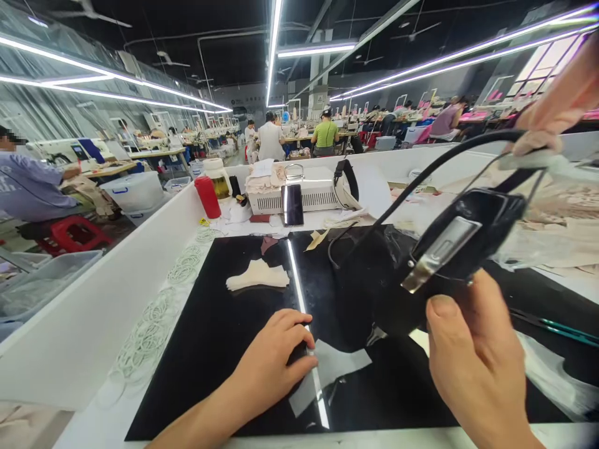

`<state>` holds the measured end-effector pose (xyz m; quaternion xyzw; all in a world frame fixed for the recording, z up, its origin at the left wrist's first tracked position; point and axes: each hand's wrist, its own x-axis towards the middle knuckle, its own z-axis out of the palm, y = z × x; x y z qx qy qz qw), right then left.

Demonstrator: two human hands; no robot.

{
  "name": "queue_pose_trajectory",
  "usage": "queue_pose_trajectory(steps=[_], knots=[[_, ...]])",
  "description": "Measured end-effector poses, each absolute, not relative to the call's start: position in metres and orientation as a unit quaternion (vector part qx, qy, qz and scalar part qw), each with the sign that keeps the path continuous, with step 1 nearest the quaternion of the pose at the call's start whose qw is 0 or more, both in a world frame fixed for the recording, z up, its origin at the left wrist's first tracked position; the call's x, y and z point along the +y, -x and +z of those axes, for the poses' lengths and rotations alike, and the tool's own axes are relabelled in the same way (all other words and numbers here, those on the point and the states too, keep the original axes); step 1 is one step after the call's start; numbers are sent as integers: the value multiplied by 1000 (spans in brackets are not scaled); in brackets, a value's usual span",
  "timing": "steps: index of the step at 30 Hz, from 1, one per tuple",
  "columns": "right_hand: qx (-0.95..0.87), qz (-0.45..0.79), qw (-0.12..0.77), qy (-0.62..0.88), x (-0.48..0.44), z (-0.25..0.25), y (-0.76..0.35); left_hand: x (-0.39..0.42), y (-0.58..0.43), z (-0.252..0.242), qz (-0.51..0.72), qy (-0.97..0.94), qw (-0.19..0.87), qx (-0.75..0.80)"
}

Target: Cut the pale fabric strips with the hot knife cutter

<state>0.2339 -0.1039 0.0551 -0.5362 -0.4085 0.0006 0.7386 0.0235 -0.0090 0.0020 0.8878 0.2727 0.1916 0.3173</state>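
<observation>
My left hand (281, 349) rests on the black board, palm down with thumb and fingers apart. Its fingertips are at the edge of a thin grey cut piece of fabric (341, 363). Raised at the right, my right hand (477, 362) is closed at the lower side of a black device with a metal clip-like plate (442, 249); several of its fingers are hidden. A thick black cord (412, 187) arches from the device. Above it, another hand (547, 125), blurred, meets its upper end. A cream fabric piece (257, 275) lies beyond my left hand.
The glossy black board (210, 362) covers the worktop. Pale green loops (150, 330) line its left side. At the back stand a phone (292, 206), a white vented box (318, 190), a red container (207, 197) and a jar (218, 181). White walls (93, 330) edge the bench.
</observation>
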Motion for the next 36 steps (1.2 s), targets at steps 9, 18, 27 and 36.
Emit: queue_pose_trajectory(steps=[9,18,27,36], knots=[[-721,-120,482,484,-101,16,-230,-8,-22,-2,251,-833,418,261],[-691,153,449,546,-55,0,-214,18,-13,19,274,-745,504,340],[-715,103,415,553,5,18,-187,72,5,32,365,-720,435,399],[-755,-41,293,585,64,3,-176,111,10,24,325,-811,230,429]])
